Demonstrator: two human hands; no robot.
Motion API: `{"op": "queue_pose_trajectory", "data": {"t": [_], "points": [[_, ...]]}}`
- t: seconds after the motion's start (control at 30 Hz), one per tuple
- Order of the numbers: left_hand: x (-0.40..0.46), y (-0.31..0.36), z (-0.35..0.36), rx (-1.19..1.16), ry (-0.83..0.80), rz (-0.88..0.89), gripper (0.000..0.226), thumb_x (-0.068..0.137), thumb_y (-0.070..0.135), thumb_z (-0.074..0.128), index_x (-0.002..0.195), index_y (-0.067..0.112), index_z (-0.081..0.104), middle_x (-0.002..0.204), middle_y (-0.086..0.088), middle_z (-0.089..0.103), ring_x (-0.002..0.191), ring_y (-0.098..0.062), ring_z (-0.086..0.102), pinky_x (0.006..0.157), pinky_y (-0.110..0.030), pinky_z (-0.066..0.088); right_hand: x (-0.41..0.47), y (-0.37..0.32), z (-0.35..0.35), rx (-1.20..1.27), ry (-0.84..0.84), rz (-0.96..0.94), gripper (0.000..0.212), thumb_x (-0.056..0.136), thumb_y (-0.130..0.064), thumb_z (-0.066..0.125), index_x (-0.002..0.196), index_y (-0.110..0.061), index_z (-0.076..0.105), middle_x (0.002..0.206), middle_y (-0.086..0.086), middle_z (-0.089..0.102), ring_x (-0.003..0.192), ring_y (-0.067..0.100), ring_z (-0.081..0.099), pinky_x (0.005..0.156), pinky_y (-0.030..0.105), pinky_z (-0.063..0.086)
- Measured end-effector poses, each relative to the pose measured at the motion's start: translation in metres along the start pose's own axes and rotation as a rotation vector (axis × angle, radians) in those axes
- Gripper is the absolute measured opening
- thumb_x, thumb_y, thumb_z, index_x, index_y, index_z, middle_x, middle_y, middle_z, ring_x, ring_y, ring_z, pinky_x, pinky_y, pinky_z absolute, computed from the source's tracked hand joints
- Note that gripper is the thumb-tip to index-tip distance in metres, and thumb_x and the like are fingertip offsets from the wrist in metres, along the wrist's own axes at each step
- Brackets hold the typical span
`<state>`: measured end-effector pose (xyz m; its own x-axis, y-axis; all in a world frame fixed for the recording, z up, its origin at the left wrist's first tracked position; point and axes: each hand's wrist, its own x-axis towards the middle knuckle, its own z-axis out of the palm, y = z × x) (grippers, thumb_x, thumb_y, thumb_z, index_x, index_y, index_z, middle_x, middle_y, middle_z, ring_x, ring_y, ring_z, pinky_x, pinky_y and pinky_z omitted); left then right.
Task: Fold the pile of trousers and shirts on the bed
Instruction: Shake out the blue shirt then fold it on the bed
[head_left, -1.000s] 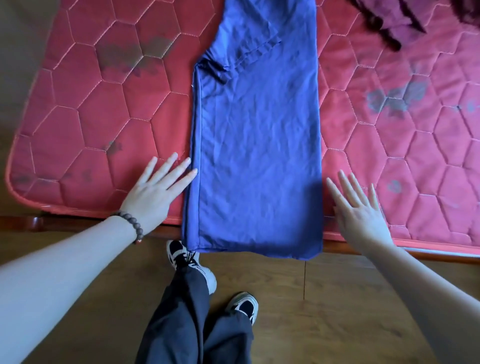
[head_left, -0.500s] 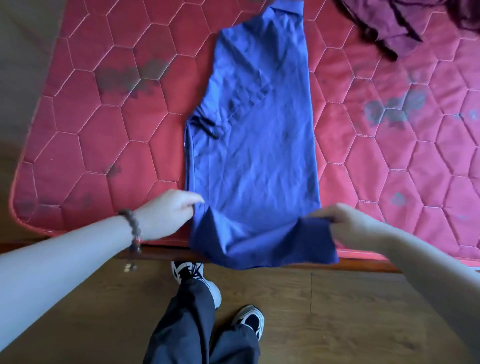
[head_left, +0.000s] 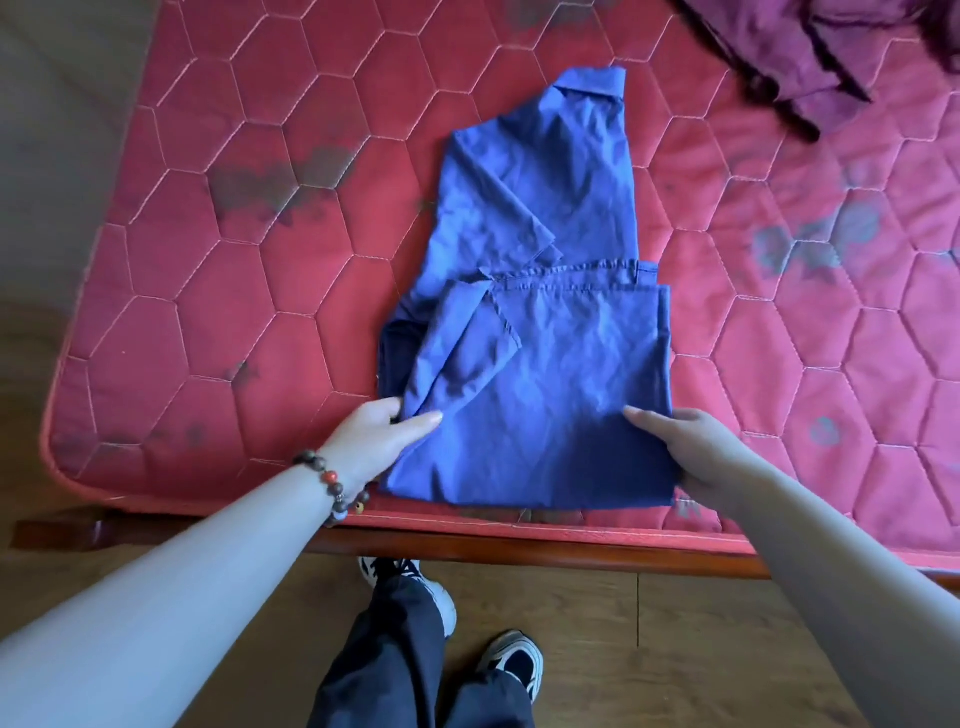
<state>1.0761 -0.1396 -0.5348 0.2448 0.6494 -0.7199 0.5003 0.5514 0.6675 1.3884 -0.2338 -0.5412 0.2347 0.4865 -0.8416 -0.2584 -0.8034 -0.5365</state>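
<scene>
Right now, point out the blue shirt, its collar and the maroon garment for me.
blue shirt (head_left: 540, 395): head view, middle of the folded-up lower panel.
collar (head_left: 592, 83): head view, far top edge of the shirt.
maroon garment (head_left: 789, 57): head view, crumpled cloth at top right of the mattress.

A blue shirt (head_left: 540, 332) is lying on the red quilted bed (head_left: 218, 291) near its front edge, its lower half folded up over the middle, collar pointing away. A crumpled maroon garment (head_left: 779, 47) is sitting well apart at the far right.
</scene>
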Motion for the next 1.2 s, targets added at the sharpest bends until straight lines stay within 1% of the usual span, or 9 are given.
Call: {"op": "queue_pose_trajectory", "data": {"t": [0.13, 0.23, 0.33, 0.53, 0.67, 0.83, 0.93, 1.07, 1.2], "points": [[0.005, 0.019, 0.007, -0.005, 0.093, 0.164, 0.048, 0.067, 0.052, 0.078, 0.101, 0.023, 0.062, 0.095, 0.007, 0.073, 0.095, -0.011, 0.067, 0.083, -0.022, 0.052, 0.008, -0.023, 0.007, 0.039, 0.109, -0.179, 0.011, 0.091, -0.020, 0.064, 0.092, -0.011, 0.070, 0.096, 0.008, 0.075, 0.083, 0.019, 0.072, 0.076, 0.034, 0.055], [0.017, 0.034, 0.020, 0.493, 0.183, 0.320, 0.072, 0.069, 0.042, 0.080, 0.128, 0.024, 0.044, 0.120, 0.007, 0.062, 0.104, -0.016, 0.062, 0.081, -0.028, 0.051, 0.022, -0.044, 0.017, 0.035, 0.213, -0.242, 0.006, 0.088, -0.022, 0.067, 0.084, -0.018, 0.069, 0.089, 0.005, 0.075, 0.079, 0.020, 0.072, 0.078, 0.040, 0.057], [0.022, 0.047, 0.032, 0.852, 0.342, 0.314, 0.040, 0.090, 0.019, 0.058, 0.126, 0.014, 0.042, 0.118, -0.008, 0.059, 0.094, -0.036, 0.062, 0.066, -0.038, 0.044, 0.029, -0.055, 0.027, -0.044, 0.296, -0.291, 0.005, 0.087, -0.021, 0.067, 0.082, -0.021, 0.069, 0.086, 0.002, 0.075, 0.085, 0.026, 0.071, 0.082, 0.049, 0.057], [0.008, 0.071, -0.005, 0.251, 0.298, 0.528, 0.014, 0.092, 0.003, 0.052, 0.081, 0.007, 0.057, 0.061, -0.007, 0.054, 0.056, -0.023, 0.045, 0.057, -0.032, 0.035, -0.007, -0.079, 0.029, -0.086, 0.280, -0.444, 0.017, 0.091, -0.016, 0.062, 0.088, -0.028, 0.073, 0.090, 0.000, 0.075, 0.087, 0.020, 0.070, 0.081, 0.043, 0.057], [0.018, 0.116, -0.043, 0.079, 0.200, 0.555, 0.015, 0.090, 0.023, 0.050, 0.084, 0.026, 0.063, 0.068, 0.020, 0.062, 0.063, 0.008, 0.051, 0.061, -0.008, 0.038, -0.018, -0.129, 0.024, -0.027, 0.246, -0.587, 0.011, 0.087, -0.023, 0.064, 0.092, -0.029, 0.072, 0.090, -0.003, 0.075, 0.082, 0.012, 0.069, 0.072, 0.030, 0.057], [0.085, 0.140, -0.061, -0.304, 0.142, 0.272, 0.022, 0.086, 0.044, 0.059, 0.088, 0.026, 0.072, 0.093, 0.012, 0.072, 0.088, -0.008, 0.064, 0.085, -0.029, 0.046, 0.042, -0.184, 0.029, -0.070, 0.252, -0.595, 0.012, 0.086, -0.019, 0.066, 0.092, -0.029, 0.072, 0.089, -0.004, 0.075, 0.083, 0.011, 0.070, 0.071, 0.027, 0.058], [0.121, 0.138, -0.052, -0.069, 0.227, 0.048, 0.051, 0.071, 0.072, 0.060, 0.073, 0.021, 0.053, 0.062, 0.013, 0.055, 0.062, -0.017, 0.050, 0.063, -0.029, 0.041, 0.096, -0.189, 0.035, -0.189, 0.270, -0.400, 0.013, 0.087, -0.020, 0.069, 0.099, -0.016, 0.070, 0.097, 0.009, 0.072, 0.089, 0.025, 0.068, 0.084, 0.042, 0.056], [0.158, 0.147, -0.049, -0.041, 0.394, 0.107, 0.030, 0.083, 0.037, 0.072, 0.094, 0.009, 0.067, 0.092, -0.008, 0.073, 0.085, -0.030, 0.069, 0.079, -0.045, 0.057, 0.132, -0.203, 0.040, -0.304, 0.408, -0.439, 0.020, 0.083, -0.034, 0.072, 0.094, -0.017, 0.069, 0.074, -0.008, 0.064, 0.063, 0.006, 0.059, 0.057, 0.024, 0.046], [0.167, 0.163, -0.047, -0.058, 0.483, 0.144, 0.012, 0.086, 0.028, 0.068, 0.077, 0.020, 0.067, 0.069, 0.000, 0.064, 0.058, -0.019, 0.053, 0.045, -0.029, 0.049, 0.138, -0.217, 0.043, -0.349, 0.389, -0.504, 0.013, 0.085, -0.025, 0.070, 0.087, -0.014, 0.065, 0.073, -0.004, 0.063, 0.066, 0.015, 0.058, 0.062, 0.031, 0.048]]}}
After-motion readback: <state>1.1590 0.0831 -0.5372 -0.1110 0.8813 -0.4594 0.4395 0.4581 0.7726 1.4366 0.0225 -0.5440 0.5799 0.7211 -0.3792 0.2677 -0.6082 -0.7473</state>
